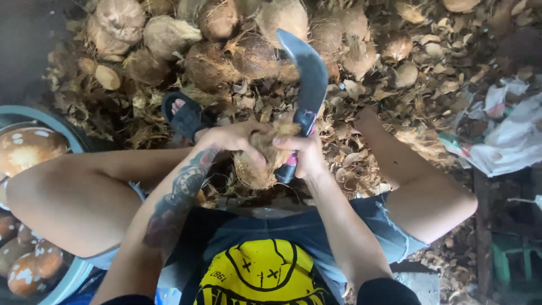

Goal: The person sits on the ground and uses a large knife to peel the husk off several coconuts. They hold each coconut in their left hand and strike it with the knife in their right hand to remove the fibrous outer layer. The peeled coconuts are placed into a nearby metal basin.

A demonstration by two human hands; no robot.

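Steel machete (307, 79) points up and away, right hand (307, 155) fingers gripping it; left hand (234, 138) clasps coconut (257, 166).

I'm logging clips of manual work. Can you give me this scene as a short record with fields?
setting: person seated over ground strewn with husk scraps
left hand: grips a coconut
right hand: holds a curved knife, blade pointing up
ahead: pile of husked coconuts
left side: basin of peeled brown coconuts
foot: dark sandal
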